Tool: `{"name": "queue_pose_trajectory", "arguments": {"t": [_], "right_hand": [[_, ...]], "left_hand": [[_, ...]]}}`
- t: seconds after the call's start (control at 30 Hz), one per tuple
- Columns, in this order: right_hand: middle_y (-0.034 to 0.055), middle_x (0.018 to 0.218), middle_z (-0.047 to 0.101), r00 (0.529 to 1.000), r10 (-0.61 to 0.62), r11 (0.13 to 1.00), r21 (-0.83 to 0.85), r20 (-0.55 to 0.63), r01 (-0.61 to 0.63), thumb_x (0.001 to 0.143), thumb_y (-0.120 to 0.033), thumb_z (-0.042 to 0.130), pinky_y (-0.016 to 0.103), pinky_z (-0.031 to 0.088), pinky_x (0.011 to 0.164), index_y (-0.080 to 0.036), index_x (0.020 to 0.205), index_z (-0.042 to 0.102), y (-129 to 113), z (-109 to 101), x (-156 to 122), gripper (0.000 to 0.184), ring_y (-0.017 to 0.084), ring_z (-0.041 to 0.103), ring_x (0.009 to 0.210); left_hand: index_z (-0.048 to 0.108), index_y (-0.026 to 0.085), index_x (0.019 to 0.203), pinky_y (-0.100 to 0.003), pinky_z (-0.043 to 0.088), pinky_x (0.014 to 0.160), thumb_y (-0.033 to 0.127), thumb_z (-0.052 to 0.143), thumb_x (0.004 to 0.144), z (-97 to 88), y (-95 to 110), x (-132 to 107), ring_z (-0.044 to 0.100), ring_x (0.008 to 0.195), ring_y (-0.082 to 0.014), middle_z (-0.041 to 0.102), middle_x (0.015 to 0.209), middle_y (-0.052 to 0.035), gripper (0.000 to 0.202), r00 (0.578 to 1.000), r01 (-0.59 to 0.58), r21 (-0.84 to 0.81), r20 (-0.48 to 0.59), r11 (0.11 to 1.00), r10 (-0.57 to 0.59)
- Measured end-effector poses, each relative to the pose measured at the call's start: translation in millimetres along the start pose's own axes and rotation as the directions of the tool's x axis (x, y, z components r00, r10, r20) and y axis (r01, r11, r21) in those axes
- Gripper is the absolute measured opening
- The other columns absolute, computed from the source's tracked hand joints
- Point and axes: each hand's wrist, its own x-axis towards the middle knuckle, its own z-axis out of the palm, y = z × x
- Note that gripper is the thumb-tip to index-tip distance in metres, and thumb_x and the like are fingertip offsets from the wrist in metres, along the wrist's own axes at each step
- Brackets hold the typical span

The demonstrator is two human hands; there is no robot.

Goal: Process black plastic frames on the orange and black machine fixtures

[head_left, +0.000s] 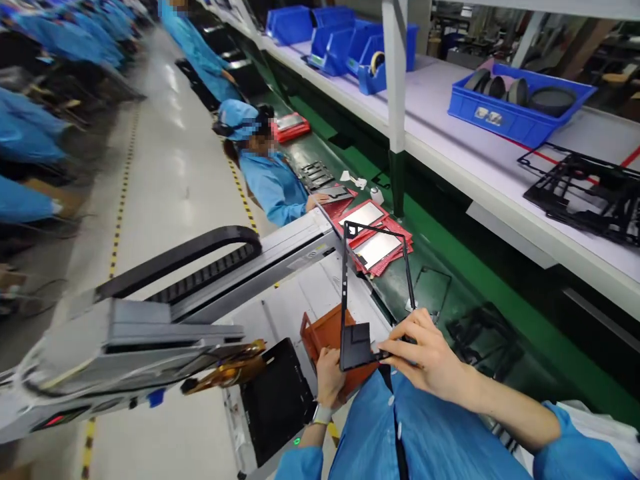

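Observation:
A thin black rectangular device frame (pixel 344 287) is held up and tilted in front of me, with a dark panel filling its lower left corner. My right hand (pixel 425 353) pinches its lower right part between thumb and fingers. Close to the frame's lower left corner is my left hand (pixel 330 377), its fingers curled; the fingertips are partly hidden, so what they grip does not show. Below and behind lies an orange-brown fixture (pixel 320 327) on the machine's white bed (pixel 285 307). A black flat panel (pixel 277 400) rests left of my left hand.
A grey machine arm (pixel 165 333) with a cable chain (pixel 200 250) spans the left side. Red sheets (pixel 400 257) with bright screens lie on the green bench. A co-worker (pixel 270 177) sits beyond. On the shelf are blue bins (pixel 490 123) and more black frames (pixel 575 193).

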Motion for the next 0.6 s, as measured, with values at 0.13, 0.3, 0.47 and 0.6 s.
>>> {"name": "queue_pose_trajectory", "arguments": {"t": [0.13, 0.3, 0.47, 0.6], "right_hand": [[0.0068, 0.105, 0.073, 0.997, 0.078, 0.997, -0.025, -0.004, -0.078, 0.106, -0.028, 0.073, 0.040, 0.042, 0.087, -0.022, 0.122, 0.077, 8.9, -7.6, -4.3, 0.018, 0.020, 0.059, 0.096], [0.0067, 0.102, 0.073, 0.980, 0.191, 0.981, -0.007, -0.049, -0.192, 0.105, -0.035, 0.075, 0.040, 0.042, 0.088, -0.024, 0.120, 0.081, 34.3, 1.8, -19.1, 0.020, 0.020, 0.059, 0.095], [0.0077, 0.100, 0.074, 0.884, 0.460, 0.880, -0.087, -0.080, -0.466, 0.105, -0.043, 0.074, 0.041, 0.043, 0.093, -0.024, 0.114, 0.085, 139.6, 29.6, -58.8, 0.023, 0.022, 0.057, 0.099], [0.0103, 0.099, 0.074, 0.591, 0.800, 0.532, -0.331, -0.104, -0.779, 0.107, -0.038, 0.069, 0.039, 0.039, 0.094, -0.017, 0.108, 0.086, 246.6, 17.2, -107.6, 0.027, 0.022, 0.056, 0.100]], "left_hand": [[0.054, 0.025, 0.057, -0.034, 0.046, 0.073, 0.033, 0.050, 0.101, -0.7, 0.5, -0.3, 0.049, 0.057, -0.0179, 0.056, 0.054, 0.0006, 0.044, 1.000, -0.018, 0.009, -0.017, 1.000, 0.018], [0.048, 0.023, 0.054, -0.034, 0.043, 0.076, 0.036, 0.051, 0.106, 2.8, 3.5, -5.0, 0.045, 0.053, -0.0145, 0.049, 0.050, 0.0042, 0.054, 0.996, -0.078, 0.069, -0.038, 0.995, 0.080], [0.048, 0.024, 0.055, -0.036, 0.045, 0.081, 0.038, 0.052, 0.106, 7.1, 4.3, -11.2, 0.047, 0.054, -0.0151, 0.049, 0.050, 0.0044, 0.054, 0.991, -0.132, 0.086, -0.016, 0.987, 0.134], [0.048, 0.023, 0.055, -0.037, 0.046, 0.083, 0.038, 0.052, 0.106, 8.4, 4.3, -16.9, 0.046, 0.052, -0.0143, 0.050, 0.050, 0.0050, 0.054, 0.989, -0.150, 0.077, -0.001, 0.986, 0.150]]}}
